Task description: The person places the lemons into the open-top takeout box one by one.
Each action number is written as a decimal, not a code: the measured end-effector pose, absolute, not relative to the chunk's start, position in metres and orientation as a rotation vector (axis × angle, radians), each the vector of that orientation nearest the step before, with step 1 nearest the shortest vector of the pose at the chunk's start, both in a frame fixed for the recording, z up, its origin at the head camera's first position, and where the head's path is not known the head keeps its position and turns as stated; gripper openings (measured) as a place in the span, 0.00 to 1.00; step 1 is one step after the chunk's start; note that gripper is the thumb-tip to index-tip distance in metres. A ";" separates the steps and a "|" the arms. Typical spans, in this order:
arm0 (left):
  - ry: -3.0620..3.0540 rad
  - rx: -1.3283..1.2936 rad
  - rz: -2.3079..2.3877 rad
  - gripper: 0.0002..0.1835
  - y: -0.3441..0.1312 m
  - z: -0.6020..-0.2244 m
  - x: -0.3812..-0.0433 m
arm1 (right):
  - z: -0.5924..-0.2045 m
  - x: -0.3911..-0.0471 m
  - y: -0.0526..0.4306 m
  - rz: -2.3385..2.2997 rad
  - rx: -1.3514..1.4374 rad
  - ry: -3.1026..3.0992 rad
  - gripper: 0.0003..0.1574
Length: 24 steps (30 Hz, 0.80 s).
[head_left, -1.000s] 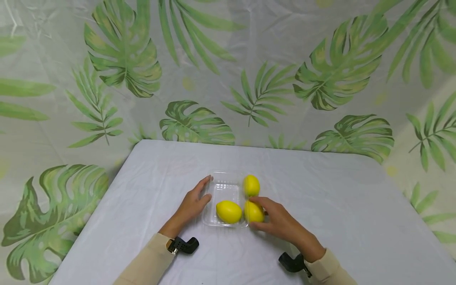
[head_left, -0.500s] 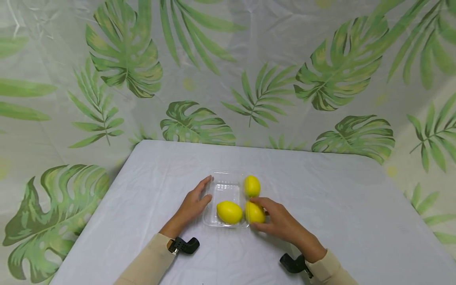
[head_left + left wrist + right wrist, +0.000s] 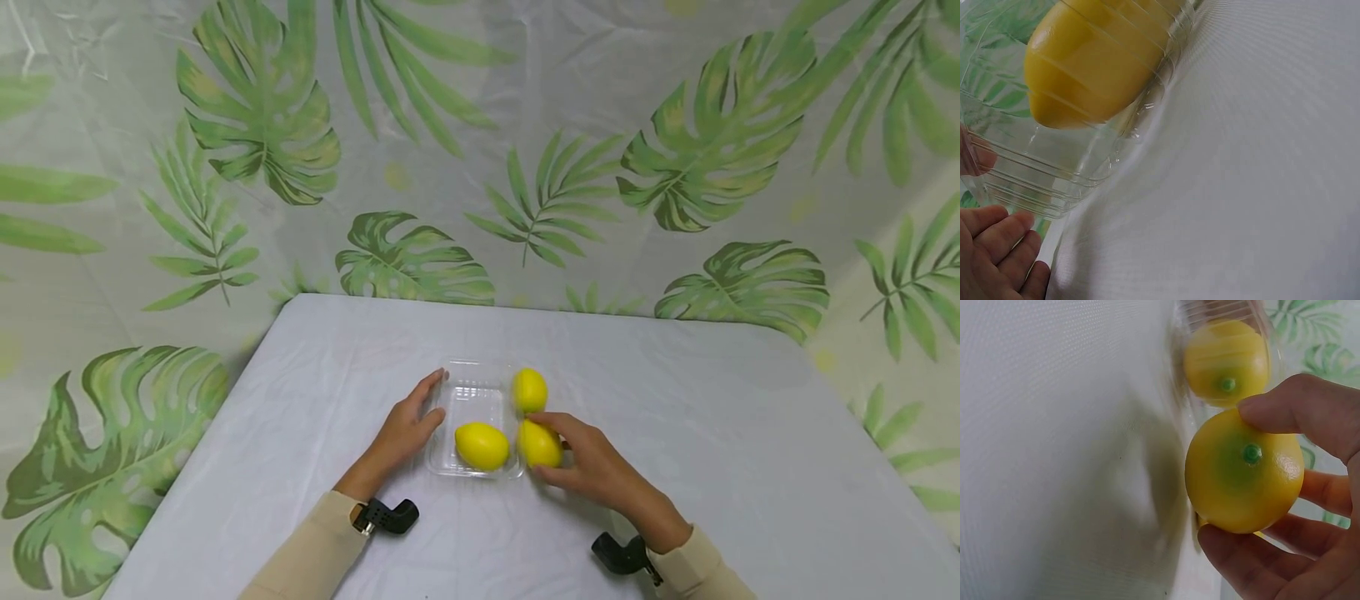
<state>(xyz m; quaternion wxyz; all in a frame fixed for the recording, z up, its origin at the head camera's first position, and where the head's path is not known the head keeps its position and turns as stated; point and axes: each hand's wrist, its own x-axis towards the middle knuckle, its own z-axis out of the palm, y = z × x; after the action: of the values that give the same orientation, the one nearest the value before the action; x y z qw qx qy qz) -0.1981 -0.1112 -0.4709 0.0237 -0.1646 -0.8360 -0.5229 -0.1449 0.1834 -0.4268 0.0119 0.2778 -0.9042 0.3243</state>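
A clear plastic container (image 3: 474, 403) sits on the table, with one lemon (image 3: 482, 447) lying in its near part. My left hand (image 3: 403, 427) rests against the container's left wall, its fingers extended rather than curled, as the left wrist view also shows. Just outside the right wall, my right hand (image 3: 596, 460) pinches a second lemon (image 3: 1241, 481) between thumb and fingers. In the right wrist view its green stem end faces the camera. Beyond it, a third lemon (image 3: 530, 391) lies by the container's far right side.
A white cloth covers the table (image 3: 675, 400). Behind the table's back edge hangs a leaf-patterned sheet (image 3: 555, 208). Both wrists carry a small black camera, one left (image 3: 396, 517) and one right (image 3: 618, 554).
My right hand and the lemon it pinches have shifted slightly right, a little away from the container wall. My left hand, the container and the other lemons stay in place.
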 end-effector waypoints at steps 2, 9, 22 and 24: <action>-2.586 -0.509 -1.626 0.32 -0.111 -0.471 -0.198 | -0.426 -0.144 0.184 1.003 0.850 -2.815 0.40; -2.589 -0.504 -1.638 0.32 -0.112 -0.473 -0.199 | -0.423 -0.142 0.186 1.001 0.811 -2.775 0.39; -2.592 -0.503 -1.629 0.32 -0.112 -0.471 -0.199 | -0.407 -0.146 0.193 0.968 0.804 -2.707 0.39; -2.594 -0.505 -1.626 0.32 -0.112 -0.471 -0.199 | -0.404 -0.146 0.193 0.974 0.796 -2.705 0.40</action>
<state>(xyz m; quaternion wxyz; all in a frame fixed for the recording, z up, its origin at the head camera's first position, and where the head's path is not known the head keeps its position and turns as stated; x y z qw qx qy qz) -0.1988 -0.1117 -0.4712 0.0195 -0.1626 -0.8359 -0.5239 -0.1463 0.1930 -0.4041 0.0791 0.2660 -0.9040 0.3253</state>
